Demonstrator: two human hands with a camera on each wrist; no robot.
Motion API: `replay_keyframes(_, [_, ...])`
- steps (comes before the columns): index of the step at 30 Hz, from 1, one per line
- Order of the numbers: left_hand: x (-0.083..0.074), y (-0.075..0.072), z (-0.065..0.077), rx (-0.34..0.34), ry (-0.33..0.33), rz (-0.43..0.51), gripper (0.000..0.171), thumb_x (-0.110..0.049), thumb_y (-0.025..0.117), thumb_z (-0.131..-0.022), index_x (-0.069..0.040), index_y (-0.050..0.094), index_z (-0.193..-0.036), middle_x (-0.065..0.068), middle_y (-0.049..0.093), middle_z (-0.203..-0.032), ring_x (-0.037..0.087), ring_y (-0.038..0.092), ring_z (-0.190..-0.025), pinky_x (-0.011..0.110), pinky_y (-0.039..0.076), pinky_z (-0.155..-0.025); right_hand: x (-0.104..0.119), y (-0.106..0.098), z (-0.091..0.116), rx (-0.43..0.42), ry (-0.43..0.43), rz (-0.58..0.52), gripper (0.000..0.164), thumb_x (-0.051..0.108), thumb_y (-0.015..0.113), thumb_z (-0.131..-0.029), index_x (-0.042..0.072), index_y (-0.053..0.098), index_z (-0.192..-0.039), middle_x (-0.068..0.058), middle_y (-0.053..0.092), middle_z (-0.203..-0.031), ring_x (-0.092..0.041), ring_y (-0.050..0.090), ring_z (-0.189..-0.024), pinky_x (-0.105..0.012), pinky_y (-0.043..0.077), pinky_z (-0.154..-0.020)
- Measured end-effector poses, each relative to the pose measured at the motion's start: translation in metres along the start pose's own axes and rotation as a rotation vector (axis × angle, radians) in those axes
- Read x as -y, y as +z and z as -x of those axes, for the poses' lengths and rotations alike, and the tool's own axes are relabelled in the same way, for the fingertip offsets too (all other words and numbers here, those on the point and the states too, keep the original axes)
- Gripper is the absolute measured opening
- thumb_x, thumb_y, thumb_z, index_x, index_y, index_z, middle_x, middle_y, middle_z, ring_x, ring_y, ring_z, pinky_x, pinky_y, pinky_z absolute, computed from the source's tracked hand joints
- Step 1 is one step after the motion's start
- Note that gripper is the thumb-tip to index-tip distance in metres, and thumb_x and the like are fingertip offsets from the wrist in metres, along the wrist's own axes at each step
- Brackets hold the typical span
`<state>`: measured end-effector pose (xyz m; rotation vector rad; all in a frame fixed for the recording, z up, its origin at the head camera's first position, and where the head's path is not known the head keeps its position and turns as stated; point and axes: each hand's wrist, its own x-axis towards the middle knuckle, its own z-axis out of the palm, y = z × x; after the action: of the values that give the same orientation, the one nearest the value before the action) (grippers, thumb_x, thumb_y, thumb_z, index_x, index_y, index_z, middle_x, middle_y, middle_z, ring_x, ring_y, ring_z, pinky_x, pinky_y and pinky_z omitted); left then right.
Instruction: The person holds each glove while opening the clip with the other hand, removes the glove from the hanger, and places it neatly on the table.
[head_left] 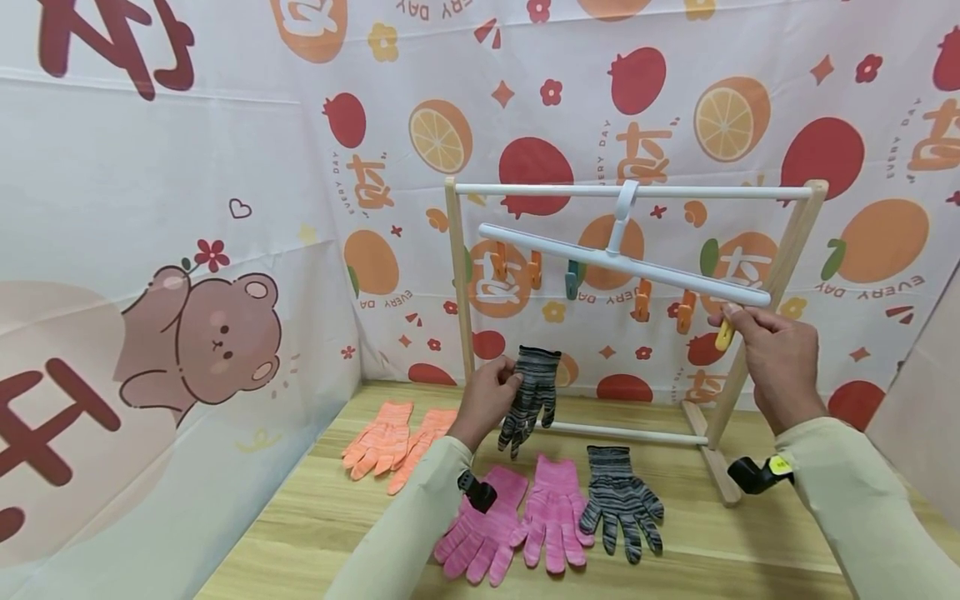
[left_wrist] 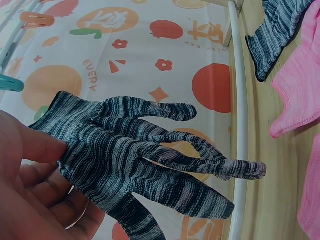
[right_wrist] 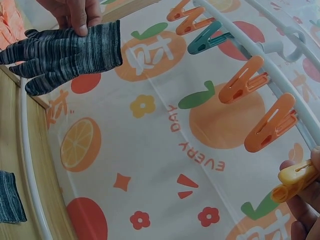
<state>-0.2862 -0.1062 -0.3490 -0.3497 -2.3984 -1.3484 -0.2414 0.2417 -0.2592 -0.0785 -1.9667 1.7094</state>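
Observation:
My left hand (head_left: pixel 489 398) pinches a black-and-grey striped knit glove (left_wrist: pixel 115 145) near its cuff, the glove's fingers hanging down in front of the rack. With thumb and fingers, my right hand (head_left: pixel 780 358) grips a yellow clothespin (right_wrist: pixel 298 181) at the right end of a white hanger (head_left: pixel 555 243). The hanger hooks over the rack's top bar and tilts down to the right. Along it hang several orange clothespins (right_wrist: pixel 270 122) and a teal clothespin (right_wrist: pixel 207 39), with no glove in them.
A wooden-framed rack (head_left: pixel 797 237) with white bars stands on the table (head_left: pixel 300 533). Two pink gloves (head_left: pixel 553 517) and another striped glove (head_left: pixel 621 500) lie before it. Orange gloves (head_left: pixel 382 437) lie at the left. A fruit-print cloth (head_left: pixel 517 100) hangs behind.

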Motion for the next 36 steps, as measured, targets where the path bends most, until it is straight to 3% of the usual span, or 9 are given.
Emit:
replay_keyframes(11, [0.006, -0.008, 0.006, -0.045, 0.015, -0.022, 0.009, -0.011, 0.065, -0.098, -0.005, 0.07, -0.103, 0.002, 0.064, -0.084, 0.017, 0.056, -0.073, 0.037, 0.049, -0.071, -0.001, 0.0, 0.002, 0.0, -0.001, 0.017, 0.052, 0.048, 0.065, -0.096, 0.008, 0.071, -0.128, 0.015, 0.076, -0.092, -0.012, 0.045, -0.122, -0.046, 0.024, -0.115])
replay_keyframes(16, [0.005, -0.01, 0.006, -0.045, 0.013, -0.029, 0.009, -0.012, 0.065, -0.098, -0.005, 0.07, -0.103, 0.002, 0.064, -0.084, 0.018, 0.056, -0.074, 0.037, 0.048, -0.071, 0.0, 0.0, 0.002, -0.011, -0.027, 0.028, 0.05, 0.047, 0.065, -0.096, 0.006, 0.072, -0.126, 0.014, 0.076, -0.09, -0.012, 0.047, -0.119, -0.041, 0.028, -0.109])
replay_keyframes(25, [0.007, -0.017, 0.01, -0.047, -0.035, -0.04, 0.014, -0.013, 0.064, -0.1, -0.005, 0.069, -0.11, 0.003, 0.064, -0.089, 0.019, 0.056, -0.077, 0.036, 0.047, -0.069, 0.001, -0.002, 0.002, 0.002, -0.036, 0.042, 0.05, 0.049, 0.064, -0.096, 0.007, 0.075, -0.121, 0.016, 0.076, -0.09, -0.01, 0.048, -0.12, -0.042, 0.028, -0.108])
replay_keyframes(32, [0.009, -0.022, 0.013, -0.065, -0.053, -0.017, 0.011, -0.011, 0.064, -0.1, -0.004, 0.069, -0.107, 0.005, 0.063, -0.088, 0.021, 0.055, -0.079, 0.037, 0.046, -0.07, 0.001, -0.002, 0.002, 0.029, -0.028, 0.066, 0.059, 0.051, 0.062, -0.097, 0.004, 0.068, -0.132, 0.016, 0.076, -0.093, -0.012, 0.044, -0.125, -0.05, 0.026, -0.113])
replay_keyframes(36, [0.011, -0.024, 0.011, -0.076, -0.058, -0.035, 0.01, -0.011, 0.064, -0.099, -0.005, 0.07, -0.106, 0.003, 0.064, -0.088, 0.02, 0.056, -0.08, 0.037, 0.047, -0.073, 0.002, -0.003, 0.001, 0.019, -0.013, 0.051, 0.06, 0.05, 0.061, -0.097, 0.005, 0.064, -0.137, 0.016, 0.076, -0.093, -0.012, 0.044, -0.127, -0.047, 0.027, -0.114])
